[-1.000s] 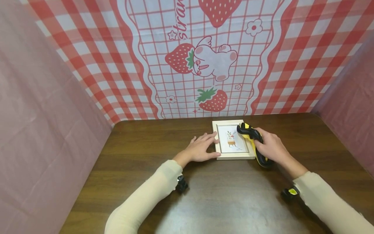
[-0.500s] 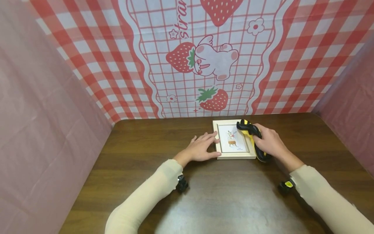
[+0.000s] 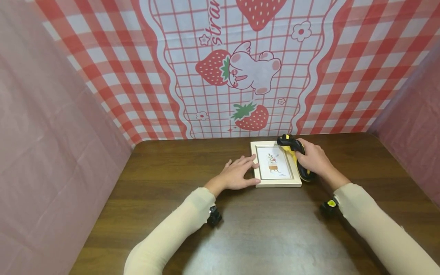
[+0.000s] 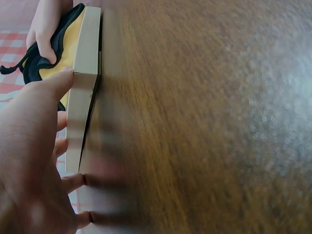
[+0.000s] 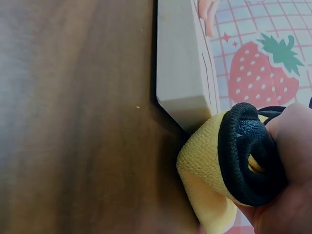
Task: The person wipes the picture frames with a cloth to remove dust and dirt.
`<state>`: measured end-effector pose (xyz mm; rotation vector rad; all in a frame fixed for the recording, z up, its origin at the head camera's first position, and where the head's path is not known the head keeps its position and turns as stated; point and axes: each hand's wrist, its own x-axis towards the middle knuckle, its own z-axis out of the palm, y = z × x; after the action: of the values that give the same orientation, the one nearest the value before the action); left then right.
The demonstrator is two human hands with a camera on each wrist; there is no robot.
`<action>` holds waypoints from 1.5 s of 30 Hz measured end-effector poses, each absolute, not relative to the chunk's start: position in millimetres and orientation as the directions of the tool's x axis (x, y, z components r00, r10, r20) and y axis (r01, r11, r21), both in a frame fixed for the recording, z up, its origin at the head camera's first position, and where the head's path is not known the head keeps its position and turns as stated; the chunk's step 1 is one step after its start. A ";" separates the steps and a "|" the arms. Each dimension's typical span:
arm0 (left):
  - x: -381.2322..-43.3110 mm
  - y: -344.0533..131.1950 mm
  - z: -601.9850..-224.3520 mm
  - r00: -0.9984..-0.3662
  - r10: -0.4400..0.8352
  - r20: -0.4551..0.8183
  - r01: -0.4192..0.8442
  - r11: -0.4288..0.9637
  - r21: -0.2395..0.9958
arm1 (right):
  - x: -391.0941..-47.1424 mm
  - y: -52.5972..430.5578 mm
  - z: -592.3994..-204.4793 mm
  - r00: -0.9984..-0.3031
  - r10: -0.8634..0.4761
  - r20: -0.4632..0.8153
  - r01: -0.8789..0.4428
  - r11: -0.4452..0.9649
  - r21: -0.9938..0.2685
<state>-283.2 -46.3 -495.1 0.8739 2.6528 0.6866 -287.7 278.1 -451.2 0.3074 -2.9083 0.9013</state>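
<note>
A cream-framed picture (image 3: 275,183) with a plant drawing lies flat at the table's far side. My left hand (image 3: 235,175) rests against its left edge, fingers spread, thumb and fingertips on the rim; in the left wrist view the thumb (image 4: 61,83) touches the frame's corner. Bunched in my right hand (image 3: 316,157) is a yellow and black cloth (image 3: 292,147), which lies over the frame's right side near the top corner. The right wrist view shows the rolled cloth (image 5: 204,156) beside the frame's near corner, with its thick black edging.
The brown wooden table (image 3: 261,236) extends toward me and to both sides. A red-and-white strawberry-print curtain (image 3: 251,76) hangs right behind the table's far edge. Pink drapes (image 3: 62,133) stand at left and right.
My right hand has slid the cloth up along the frame's right side, away from me and slightly left. The left hand and the frame stay nearly where they were.
</note>
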 end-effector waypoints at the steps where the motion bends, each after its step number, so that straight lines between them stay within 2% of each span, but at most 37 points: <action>1: -284.6 -46.5 -497.2 -0.783 0.615 -0.096 0.491 0.706 0.510 | -289.4 278.3 -450.8 -0.978 -0.162 0.132 -0.208 0.808 -0.551; 16: -279.5 -46.1 -489.2 -0.784 0.608 -0.124 0.480 0.721 0.499 | -307.0 279.2 -452.6 -0.985 -0.160 0.063 -0.168 0.822 -0.544; 33: -265.6 -44.1 -474.3 -0.794 0.600 -0.099 0.509 0.745 0.431 | -292.8 279.8 -458.3 -0.976 -0.158 0.149 -0.214 0.817 -0.535; 45: -265.5 -44.6 -474.1 -0.796 0.598 -0.092 0.510 0.744 0.432 | -277.7 274.7 -458.1 -0.981 -0.142 0.129 -0.190 0.821 -0.538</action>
<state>-265.5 -44.6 -474.1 0.8769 2.7200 0.5762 -277.7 274.7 -458.1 0.2667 -2.9178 0.8758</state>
